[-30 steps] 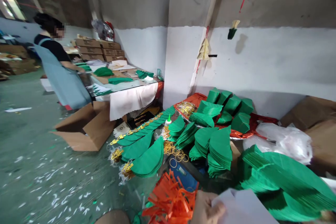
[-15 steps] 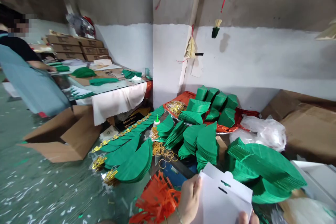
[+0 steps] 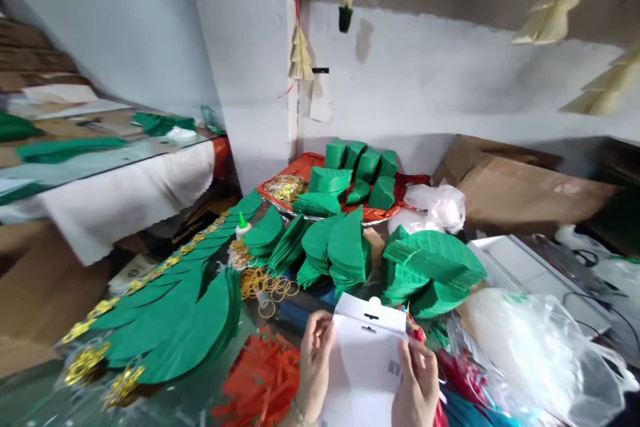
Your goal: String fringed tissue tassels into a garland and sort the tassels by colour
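A white cardboard package point(image 3: 363, 363) with a hang-hole slot in its flap is held upright at the bottom of the head view. My left hand point(image 3: 316, 363) grips its left edge, thumb against the front. On the opposite edge, my right hand point(image 3: 417, 380) pinches the card near a small grey printed mark. Beyond the package stand stacks of green leaf-shaped sheets point(image 3: 345, 247). A heap of orange paper strips point(image 3: 263, 377) lies left of my left hand, and tan rubber bands point(image 3: 267, 287) lie behind it.
A long row of green sheets point(image 3: 185, 333) with gold trim runs along the left. A glue bottle point(image 3: 243, 227) stands by the bands. Clear plastic bags point(image 3: 540, 347) lie on the right, before a brown carton point(image 3: 530, 193). A cloth-covered table point(image 3: 135, 187) is at left.
The view has turned right, and the co-worker at the left has left the picture. The package is now more upright and further left, with both hands more fully in view.
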{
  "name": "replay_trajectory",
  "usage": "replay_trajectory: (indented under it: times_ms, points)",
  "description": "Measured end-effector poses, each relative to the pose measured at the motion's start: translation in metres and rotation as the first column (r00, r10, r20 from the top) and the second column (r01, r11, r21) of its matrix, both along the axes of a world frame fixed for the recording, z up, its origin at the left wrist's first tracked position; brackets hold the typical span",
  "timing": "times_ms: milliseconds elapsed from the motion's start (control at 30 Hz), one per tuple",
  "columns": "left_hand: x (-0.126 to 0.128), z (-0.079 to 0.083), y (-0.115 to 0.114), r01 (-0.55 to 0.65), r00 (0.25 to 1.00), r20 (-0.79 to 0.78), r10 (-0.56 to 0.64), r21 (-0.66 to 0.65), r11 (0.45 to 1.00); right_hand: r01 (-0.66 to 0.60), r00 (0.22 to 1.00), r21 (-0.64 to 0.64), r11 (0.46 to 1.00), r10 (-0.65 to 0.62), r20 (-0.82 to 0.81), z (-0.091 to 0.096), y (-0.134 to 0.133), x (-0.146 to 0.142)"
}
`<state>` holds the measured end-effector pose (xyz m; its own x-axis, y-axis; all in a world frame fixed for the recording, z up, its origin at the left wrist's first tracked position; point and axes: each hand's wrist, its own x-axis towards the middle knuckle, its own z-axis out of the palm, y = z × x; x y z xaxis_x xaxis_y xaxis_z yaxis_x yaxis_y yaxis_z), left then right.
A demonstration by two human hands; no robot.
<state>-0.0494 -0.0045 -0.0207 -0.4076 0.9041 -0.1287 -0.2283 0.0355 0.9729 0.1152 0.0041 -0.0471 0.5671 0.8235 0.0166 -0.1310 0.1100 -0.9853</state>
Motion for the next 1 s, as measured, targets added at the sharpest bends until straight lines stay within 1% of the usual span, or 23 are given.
replay_trajectory:
  times_ms: [100,200,300,400,467,567,600,667,733,800,867,900,967,1000]
  points:
    - [-0.002,0.001,0.001,0.019,0.999,0.029,-0.018,-0.046,0.999,0.093,0.981,-0.056,0.994,-0.101,-0.165,-0.003,-0.003,-0.005]
    - [-0.003,0.0,0.001,0.017,0.999,0.052,-0.013,-0.078,0.997,0.088,0.968,-0.105,0.991,-0.11,-0.226,-0.007,-0.007,-0.005]
    - [-0.008,-0.002,0.001,0.016,0.999,0.033,-0.013,-0.088,0.996,0.043,0.964,-0.145,0.988,-0.079,-0.255,-0.009,-0.011,-0.002]
    - [-0.014,-0.006,0.001,0.036,0.999,0.019,-0.034,-0.104,0.994,-0.013,0.969,-0.125,0.992,-0.019,-0.247,-0.011,-0.013,0.003]
    - [-0.019,-0.01,0.001,0.059,0.997,0.058,-0.053,-0.106,0.993,-0.049,0.97,-0.098,0.994,0.024,-0.24,-0.012,-0.013,0.007]
    - [-0.026,-0.018,0.003,0.128,0.984,0.144,-0.108,-0.134,0.983,-0.051,0.975,-0.073,0.996,0.033,-0.22,-0.014,-0.011,0.01]
    - [-0.028,-0.02,0.004,0.143,0.981,0.152,-0.119,-0.154,0.978,-0.052,0.978,-0.076,0.996,0.035,-0.207,-0.015,-0.011,0.01]
    - [-0.03,-0.023,0.009,0.176,0.98,0.118,-0.158,-0.168,0.97,-0.07,0.982,-0.095,0.993,0.052,-0.18,-0.014,-0.011,0.01]
    - [-0.031,-0.021,0.015,0.26,0.965,0.069,-0.253,-0.117,0.959,-0.104,0.982,-0.109,0.989,0.085,-0.17,-0.013,-0.011,0.009]
    - [-0.03,-0.016,0.021,0.385,0.922,0.057,-0.383,-0.048,0.922,-0.129,0.979,-0.116,0.985,0.108,-0.174,-0.01,-0.011,0.01]
    - [-0.03,-0.009,0.025,0.469,0.881,0.082,-0.467,-0.015,0.883,-0.188,0.968,-0.13,0.973,0.162,-0.191,-0.007,-0.01,0.016]
    - [-0.031,-0.005,0.027,0.487,0.87,0.089,-0.484,-0.011,0.873,-0.249,0.955,-0.143,0.958,0.218,-0.202,-0.005,-0.009,0.019]
    - [-0.035,0.003,0.028,0.53,0.847,0.068,-0.528,-0.013,0.848,-0.409,0.901,-0.165,0.898,0.369,-0.228,0.0,-0.006,0.028]
    - [-0.039,0.007,0.029,0.569,0.822,0.05,-0.568,-0.017,0.822,-0.472,0.872,-0.173,0.865,0.43,-0.233,0.002,-0.004,0.032]
